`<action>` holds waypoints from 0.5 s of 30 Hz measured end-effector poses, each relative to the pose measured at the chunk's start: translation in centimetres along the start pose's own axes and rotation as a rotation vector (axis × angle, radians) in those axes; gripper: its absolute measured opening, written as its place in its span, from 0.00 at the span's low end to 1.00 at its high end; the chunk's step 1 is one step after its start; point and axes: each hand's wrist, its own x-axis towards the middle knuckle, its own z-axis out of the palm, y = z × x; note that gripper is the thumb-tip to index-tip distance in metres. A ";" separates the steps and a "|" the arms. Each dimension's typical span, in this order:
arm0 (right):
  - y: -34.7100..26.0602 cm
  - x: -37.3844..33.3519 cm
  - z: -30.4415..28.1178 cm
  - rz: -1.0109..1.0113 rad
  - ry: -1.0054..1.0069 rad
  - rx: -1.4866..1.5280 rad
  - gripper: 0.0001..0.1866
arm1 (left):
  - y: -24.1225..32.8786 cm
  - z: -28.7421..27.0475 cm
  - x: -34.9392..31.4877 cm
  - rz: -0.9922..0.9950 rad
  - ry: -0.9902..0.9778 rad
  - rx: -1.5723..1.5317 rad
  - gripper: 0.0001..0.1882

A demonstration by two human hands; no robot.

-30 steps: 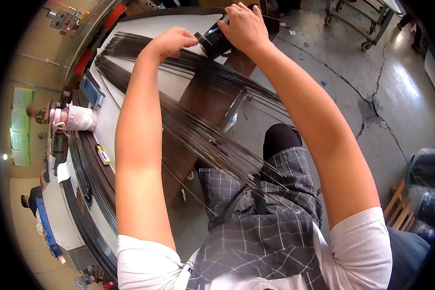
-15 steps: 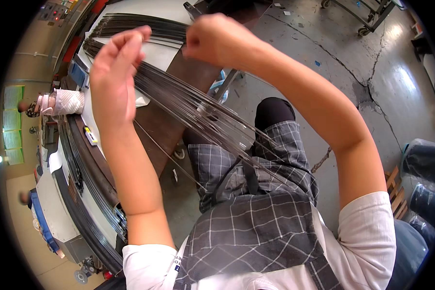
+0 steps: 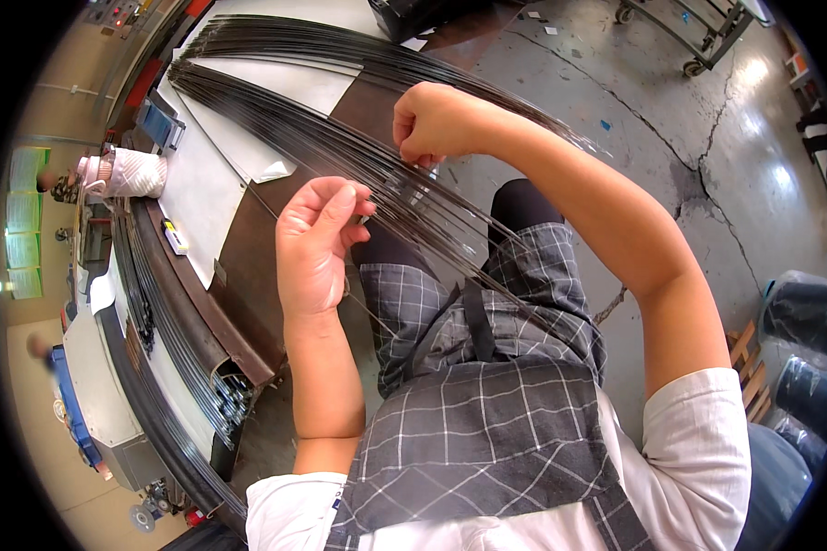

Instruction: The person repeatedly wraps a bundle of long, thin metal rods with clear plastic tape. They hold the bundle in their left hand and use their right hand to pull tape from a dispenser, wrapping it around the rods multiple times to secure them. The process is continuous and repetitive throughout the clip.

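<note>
Reaching out over the lap of the checked apron (image 3: 487, 432) at 6 o'clock, the near ends of a bundle of thin dark strips (image 3: 285, 119) run up toward 10 o'clock, where their other ends lie on the counter (image 3: 266, 246). The left grip (image 3: 317, 234), toward 10 o'clock, is curled beside this bundle; whether anything is caught between thumb and fingertips, I cannot tell. Beyond it, at 12 o'clock, the right grip (image 3: 441, 124) is bent nearly into a fist by the bundle's upper edge, its contents also impossible to tell. Handling these strips well probably means a light pinch, one strip separated cleanly from its neighbours, with both wrists clear of the loose ends so that nothing snags or fans apart. Farther out, a yellow-and-white cutter (image 3: 175, 237) lies between 9 and 10 o'clock, best left well clear of the forearm. A second bundle (image 3: 340, 46) arcs from 11 toward 1 o'clock. At 12 o'clock a black object (image 3: 418, 16) is cut off by the upper edge. The right fingertips are mostly hidden, and single strips blur together too closely to count.
</note>
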 end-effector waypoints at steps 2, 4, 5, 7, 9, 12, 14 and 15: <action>-0.2 -0.4 -0.4 -0.007 0.009 -0.001 0.05 | 0.1 0.7 -0.1 -0.067 -0.027 -0.019 0.05; -0.5 -1.1 -0.7 0.027 -0.023 0.182 0.07 | -0.4 1.2 0.2 -0.171 -0.107 -0.100 0.06; -0.6 -1.4 -0.8 0.044 -0.040 0.274 0.07 | -0.6 1.3 0.5 -0.233 -0.151 -0.135 0.07; -0.4 -1.9 -1.1 0.056 -0.123 0.380 0.09 | -0.8 1.8 0.9 -0.334 -0.228 -0.160 0.07; -0.2 -2.1 -1.2 0.060 -0.177 0.450 0.10 | -0.6 2.5 1.4 -0.403 -0.283 -0.138 0.07; 0.2 -2.3 -1.0 0.053 -0.205 0.500 0.10 | -0.7 3.1 1.8 -0.454 -0.329 -0.127 0.07; 0.5 -2.4 -1.1 0.051 -0.213 0.531 0.10 | -0.7 3.3 2.1 -0.473 -0.346 -0.124 0.07; 0.7 -2.3 -1.1 0.047 -0.219 0.542 0.10 | -0.7 3.4 2.1 -0.482 -0.346 -0.112 0.07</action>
